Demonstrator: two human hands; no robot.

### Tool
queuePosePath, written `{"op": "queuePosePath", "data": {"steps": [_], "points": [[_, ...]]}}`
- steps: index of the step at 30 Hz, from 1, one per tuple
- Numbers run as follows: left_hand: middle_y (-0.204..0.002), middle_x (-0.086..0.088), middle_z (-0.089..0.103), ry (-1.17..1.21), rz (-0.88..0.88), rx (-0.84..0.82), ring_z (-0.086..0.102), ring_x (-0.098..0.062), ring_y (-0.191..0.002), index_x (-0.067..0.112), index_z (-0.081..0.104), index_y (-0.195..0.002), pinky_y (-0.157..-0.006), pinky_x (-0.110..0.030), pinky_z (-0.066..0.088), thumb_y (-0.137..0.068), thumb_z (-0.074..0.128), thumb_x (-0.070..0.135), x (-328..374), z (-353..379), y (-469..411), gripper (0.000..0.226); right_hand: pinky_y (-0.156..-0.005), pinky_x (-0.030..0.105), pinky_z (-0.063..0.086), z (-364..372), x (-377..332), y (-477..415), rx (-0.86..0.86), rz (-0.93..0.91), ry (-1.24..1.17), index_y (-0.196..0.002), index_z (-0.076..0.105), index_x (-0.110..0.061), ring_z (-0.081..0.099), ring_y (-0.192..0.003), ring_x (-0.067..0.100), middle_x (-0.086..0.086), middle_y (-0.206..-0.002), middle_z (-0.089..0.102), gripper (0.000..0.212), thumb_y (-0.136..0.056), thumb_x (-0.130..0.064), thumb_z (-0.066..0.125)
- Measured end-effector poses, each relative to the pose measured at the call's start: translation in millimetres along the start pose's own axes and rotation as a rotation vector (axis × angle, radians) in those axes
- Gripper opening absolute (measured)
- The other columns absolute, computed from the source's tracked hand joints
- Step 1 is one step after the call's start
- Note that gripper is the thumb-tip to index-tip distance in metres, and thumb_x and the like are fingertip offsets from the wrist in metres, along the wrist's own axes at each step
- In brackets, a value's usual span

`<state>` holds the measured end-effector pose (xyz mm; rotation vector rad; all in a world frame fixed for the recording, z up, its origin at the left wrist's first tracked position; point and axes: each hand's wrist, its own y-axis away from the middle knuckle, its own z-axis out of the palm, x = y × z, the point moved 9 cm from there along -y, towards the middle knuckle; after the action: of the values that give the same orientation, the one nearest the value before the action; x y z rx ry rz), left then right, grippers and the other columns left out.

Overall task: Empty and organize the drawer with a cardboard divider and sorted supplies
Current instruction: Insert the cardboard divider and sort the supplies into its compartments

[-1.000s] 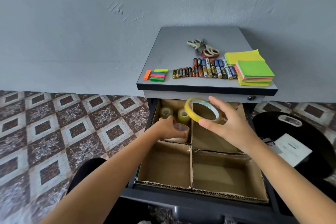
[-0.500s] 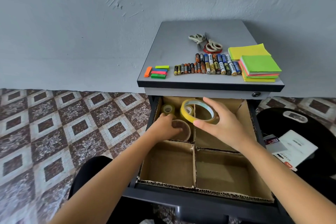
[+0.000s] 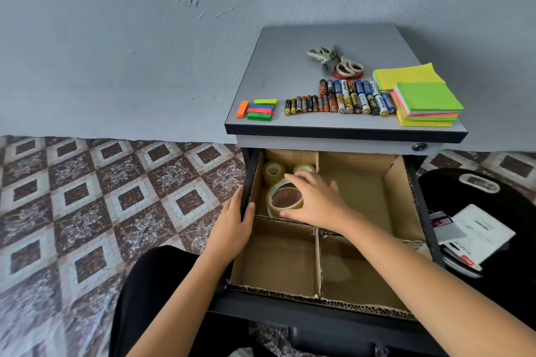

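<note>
The open drawer [image 3: 428, 229] holds a cardboard divider [image 3: 319, 264] that splits it into several compartments. In the back-left compartment stand two small clear tape rolls [image 3: 272, 172], and in front of them lies a large tape roll [image 3: 285, 200] with a yellowish edge. My right hand [image 3: 316, 200] reaches across the divider and spans this large roll, thumb on its near rim and fingers on its far rim. My left hand [image 3: 235, 223] grips the drawer's left wall, thumb inside. The other compartments show bare cardboard.
On the grey cabinet top [image 3: 290, 66] lie scissors [image 3: 333, 58], a row of batteries [image 3: 339, 100], stacked sticky notes [image 3: 426, 98] and coloured index flags [image 3: 259, 109]. A black object with papers [image 3: 475, 235] sits right of the drawer. Patterned floor tiles spread to the left.
My right hand has lowered the yellow-edged tape roll from above the drawer into the back-left compartment. My left hand has left the clear roll there and moved to the drawer's left wall.
</note>
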<state>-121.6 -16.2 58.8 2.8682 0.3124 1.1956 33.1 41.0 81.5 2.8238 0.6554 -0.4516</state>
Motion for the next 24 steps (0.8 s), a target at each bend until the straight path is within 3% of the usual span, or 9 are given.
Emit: {"op": "queuePosePath", "data": {"steps": [4,12,19,24], "points": [[-0.154,0.0,0.027,0.055,-0.009,-0.003,0.03,-0.018,-0.139,0.024,0.015,-0.15,-0.107,-0.031,0.03,-0.099,0.037,0.037,-2.2,1.4,-0.6,0.056,-0.111,0.058,0.016,10.9,-1.2,-5.3,-0.11,-0.006,0.027,-0.149,0.018,-0.027,0.017,-0.142,0.022,-0.002,-0.155,0.017,0.083,-0.083,-0.056,0.058],[-0.152,0.002,0.03,0.07,-0.019,0.007,0.033,-0.018,-0.138,0.027,0.016,-0.149,-0.107,-0.033,0.032,-0.099,0.038,0.038,-6.3,2.2,-1.1,0.056,-0.111,0.051,0.027,18.2,3.7,-14.3,-0.298,-0.009,0.139,-0.15,0.013,-0.027,0.019,-0.142,0.026,0.004,-0.156,0.018,0.085,-0.083,-0.058,0.057],[-0.152,0.001,0.031,0.078,-0.021,0.009,0.034,-0.018,-0.137,0.027,0.017,-0.149,-0.106,-0.033,0.032,-0.099,0.039,0.038,-7.0,1.9,-1.3,0.056,-0.108,0.044,0.035,14.8,2.9,-12.6,-0.256,-0.021,0.076,-0.148,0.023,-0.022,0.031,-0.137,0.024,0.004,-0.151,0.03,0.077,-0.086,-0.05,0.058],[-0.153,0.003,0.029,0.077,-0.008,0.009,0.032,-0.016,-0.138,0.026,0.017,-0.149,-0.106,-0.03,0.031,-0.099,0.038,0.037,-4.0,1.2,-1.4,0.056,-0.11,0.041,0.034,9.4,0.9,-9.8,-0.23,-0.021,0.013,-0.149,0.023,-0.021,0.029,-0.138,0.023,0.004,-0.153,0.027,0.071,-0.089,-0.043,0.056]]}}
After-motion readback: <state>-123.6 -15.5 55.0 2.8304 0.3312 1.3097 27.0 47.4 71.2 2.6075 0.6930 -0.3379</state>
